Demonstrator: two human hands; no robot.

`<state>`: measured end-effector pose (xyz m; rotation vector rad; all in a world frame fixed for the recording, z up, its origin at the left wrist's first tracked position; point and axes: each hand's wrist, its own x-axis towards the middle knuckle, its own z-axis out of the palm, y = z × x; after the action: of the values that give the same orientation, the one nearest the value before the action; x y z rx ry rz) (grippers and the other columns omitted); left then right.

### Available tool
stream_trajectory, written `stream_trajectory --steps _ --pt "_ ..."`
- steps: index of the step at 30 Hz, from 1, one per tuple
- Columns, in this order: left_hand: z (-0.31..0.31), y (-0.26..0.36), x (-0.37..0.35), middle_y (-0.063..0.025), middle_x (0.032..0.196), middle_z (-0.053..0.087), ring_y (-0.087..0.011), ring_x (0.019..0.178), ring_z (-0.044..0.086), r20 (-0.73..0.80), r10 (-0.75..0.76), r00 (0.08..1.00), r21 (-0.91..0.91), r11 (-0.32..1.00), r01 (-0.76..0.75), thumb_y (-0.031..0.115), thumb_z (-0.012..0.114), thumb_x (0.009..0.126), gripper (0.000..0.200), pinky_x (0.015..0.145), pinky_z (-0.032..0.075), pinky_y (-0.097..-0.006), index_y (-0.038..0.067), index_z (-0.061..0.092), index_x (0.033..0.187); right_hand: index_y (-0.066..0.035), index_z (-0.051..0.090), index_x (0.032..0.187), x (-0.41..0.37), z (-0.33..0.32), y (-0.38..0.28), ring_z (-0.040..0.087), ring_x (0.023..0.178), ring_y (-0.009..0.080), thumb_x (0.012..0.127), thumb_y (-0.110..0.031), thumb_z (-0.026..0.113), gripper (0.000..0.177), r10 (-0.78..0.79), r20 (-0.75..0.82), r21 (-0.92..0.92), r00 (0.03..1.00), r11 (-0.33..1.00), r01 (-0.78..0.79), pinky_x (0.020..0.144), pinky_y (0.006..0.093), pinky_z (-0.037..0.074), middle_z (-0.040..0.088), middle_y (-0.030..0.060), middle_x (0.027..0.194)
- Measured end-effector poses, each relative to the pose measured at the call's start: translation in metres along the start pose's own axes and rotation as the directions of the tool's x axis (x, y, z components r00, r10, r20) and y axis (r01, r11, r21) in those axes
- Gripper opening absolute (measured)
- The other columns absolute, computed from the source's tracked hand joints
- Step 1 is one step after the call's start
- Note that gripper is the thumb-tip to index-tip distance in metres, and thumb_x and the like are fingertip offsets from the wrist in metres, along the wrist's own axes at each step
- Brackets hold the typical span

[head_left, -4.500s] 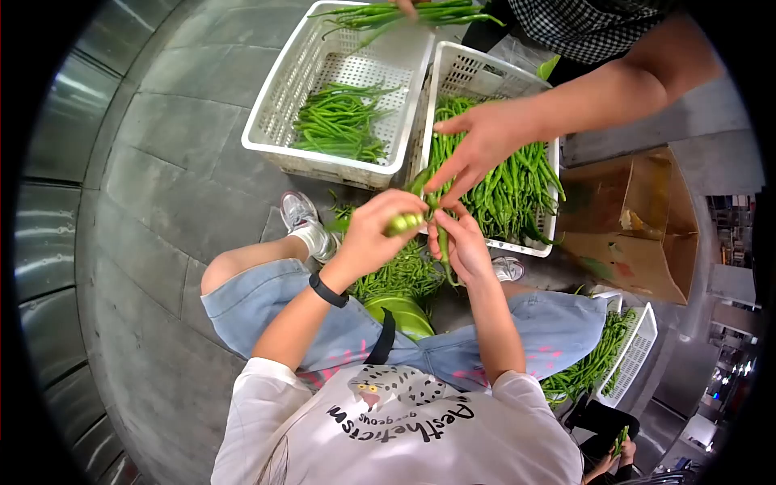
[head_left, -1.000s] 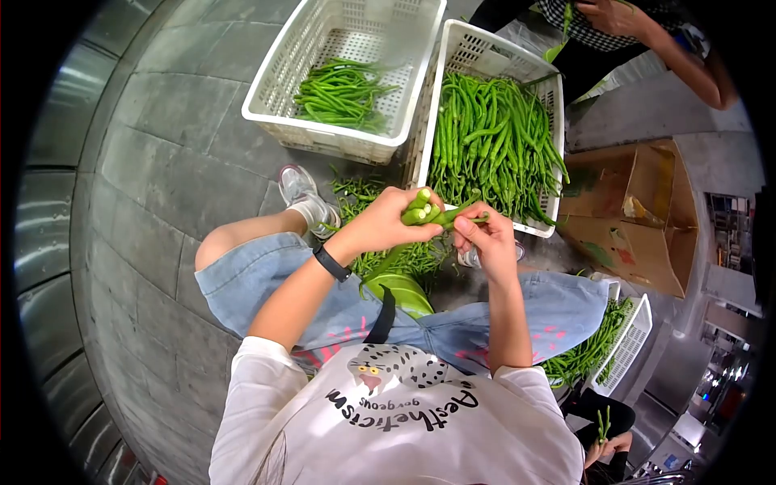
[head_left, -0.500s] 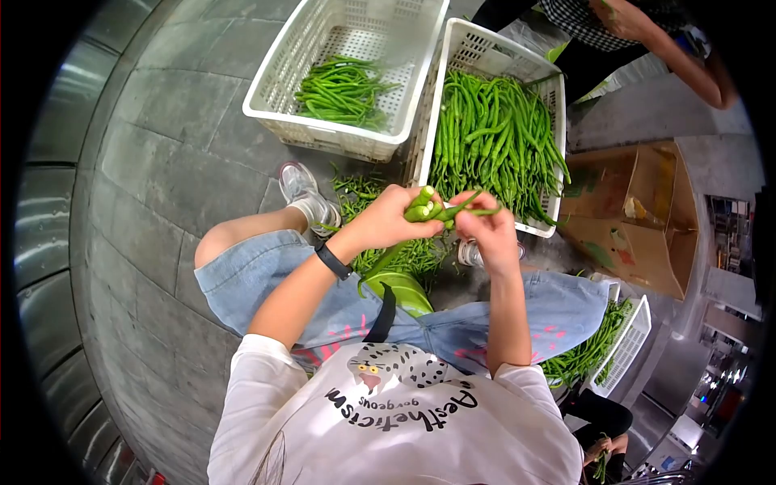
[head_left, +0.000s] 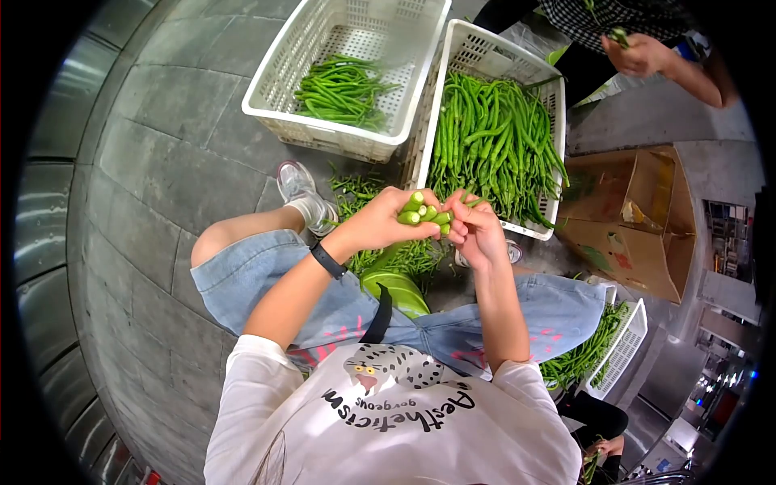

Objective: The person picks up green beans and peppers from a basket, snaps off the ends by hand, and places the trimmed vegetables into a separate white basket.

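Observation:
My left hand (head_left: 381,220) is closed around a small bunch of green chili peppers (head_left: 420,212), their blunt, pale stem ends facing up and to the right. Touching the bunch from the other side, my right hand (head_left: 482,232) has its fingers pinched, and a thin green pepper stem (head_left: 474,202) pokes out between them. Below both hands, many loose green stems (head_left: 416,257) cover the floor between my legs, around a bright green bag or seat (head_left: 396,291). The lower part of the held peppers is hidden by my left hand.
Ahead stand a white crate (head_left: 259,101) with a small pile of peppers and a fuller white crate (head_left: 558,105). A cardboard box (head_left: 630,259) is at right. Another crate (head_left: 634,339) sits beside my right knee. A co-worker's hand (head_left: 638,56) holds peppers at the upper right.
My right hand has drawn its fingers in and turned; the longer pepper that stuck out to the right no longer shows. The bunch in my left hand has tilted. The co-worker's hand has come lower.

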<state>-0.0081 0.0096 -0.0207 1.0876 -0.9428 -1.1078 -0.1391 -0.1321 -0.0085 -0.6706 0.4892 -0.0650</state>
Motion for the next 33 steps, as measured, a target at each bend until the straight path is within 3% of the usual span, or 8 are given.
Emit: stream_trajectory --steps 4,6,10,14,19,22,29,33 --pt "-0.003 0.0 0.002 -0.0067 0.086 0.063 -0.0127 0.076 0.06 -0.092 -0.055 0.994 -0.209 0.977 0.034 0.007 0.064 0.083 0.02 0.068 0.049 -0.0258 0.002 0.055 0.1 0.001 0.057 0.086 0.004 0.0 0.004 0.037 0.052 0.0081 0.089 -0.013 0.057 0.014 -0.015 0.04 0.265 0.999 0.964 0.004 0.048 0.0216 0.03 0.046 0.0014 0.062" --pt "-0.013 0.005 0.008 -0.0081 0.083 0.062 -0.0143 0.07 0.058 -0.34 0.007 0.94 -0.315 0.941 -0.121 0.017 0.061 0.085 0.02 0.067 0.049 -0.0284 0.004 0.055 0.099 -0.002 0.056 0.087 0.006 -0.002 0.005 0.039 0.06 0.0091 0.092 -0.014 0.052 0.014 -0.075 0.037 0.315 0.997 0.947 0.059 0.052 0.0223 0.032 0.049 0.0031 0.07" --pt "-0.066 0.008 0.009 -0.0054 0.079 0.057 -0.016 0.074 0.057 -0.59 -0.206 0.781 -0.703 0.607 -0.371 0.023 0.059 0.087 0.021 0.074 0.05 -0.0296 0.004 0.055 0.095 -0.005 0.052 0.079 -0.007 -0.016 -0.001 0.041 0.061 0.0104 0.09 -0.014 0.055 0.015 -0.252 -0.137 -0.084 0.958 0.967 0.242 0.054 0.0234 0.035 0.05 0.0034 0.073" --pt "-0.093 0.016 -0.001 -0.0076 0.097 0.054 -0.0154 0.083 0.054 -0.625 -0.063 0.778 -0.748 0.333 -0.574 0.012 0.055 0.089 0.02 0.079 0.051 -0.0308 -0.001 0.047 0.104 -0.003 0.058 0.083 -0.023 -0.046 0.011 0.051 0.062 0.0078 0.086 -0.01 0.06 0.008 -0.213 -0.254 -0.512 0.943 0.857 0.055 0.058 0.0214 0.041 0.056 0.0017 0.074" --pt "-0.09 0.024 -0.002 -0.0081 0.09 0.055 -0.0169 0.081 0.055 -0.664 -0.088 0.743 -0.721 0.338 -0.604 0.014 0.054 0.089 0.018 0.078 0.051 -0.0307 -0.001 0.052 0.1 -0.003 0.059 0.088 -0.035 -0.069 0.034 0.051 0.065 0.0061 0.082 -0.005 0.063 0.007 -0.092 -0.165 -0.73 0.982 0.681 -0.059 0.059 0.0196 0.041 0.056 -0.0019 0.073" --pt "-0.092 0.02 -0.003 -0.0084 0.098 0.053 -0.0167 0.084 0.053 -0.641 -0.097 0.761 -0.752 0.278 -0.598 0.009 0.055 0.088 0.019 0.08 0.05 -0.0306 -0.002 0.048 0.102 -0.004 0.057 0.097 -0.038 -0.066 0.035 0.054 0.066 0.0087 0.076 -0.007 0.068 0.024 -0.037 -0.156 -0.946 0.987 0.292 -0.138 0.062 0.0228 0.045 0.059 0.0032 0.078" --pt "-0.107 -0.001 -0.013 -0.0109 0.092 0.056 -0.0218 0.084 0.054 -0.627 -0.338 0.702 -0.779 0.269 -0.566 0.009 0.055 0.088 0.018 0.081 0.05 -0.0358 -0.004 0.05 0.1 -0.007 0.048 0.125 -0.043 -0.034 0.026 0.063 0.089 0.0199 0.073 -0.009 0.072 0.058 0.031 0.006 -0.933 1.0 0.36 -0.006 0.069 0.0271 0.053 0.047 0.0106 0.126" --pt "-0.107 -0.009 -0.013 -0.0106 0.091 0.055 -0.0229 0.084 0.054 -0.716 -0.411 0.564 -0.698 0.411 -0.587 0.01 0.053 0.091 0.016 0.082 0.049 -0.0371 -0.003 0.05 0.1 -0.006 0.047 0.126 -0.037 -0.038 0.019 0.061 0.092 0.0148 0.079 -0.008 0.068 0.052 0.024 -0.026 -0.88 0.999 0.474 -0.034 0.071 0.0257 0.051 0.055 0.0089 0.118"
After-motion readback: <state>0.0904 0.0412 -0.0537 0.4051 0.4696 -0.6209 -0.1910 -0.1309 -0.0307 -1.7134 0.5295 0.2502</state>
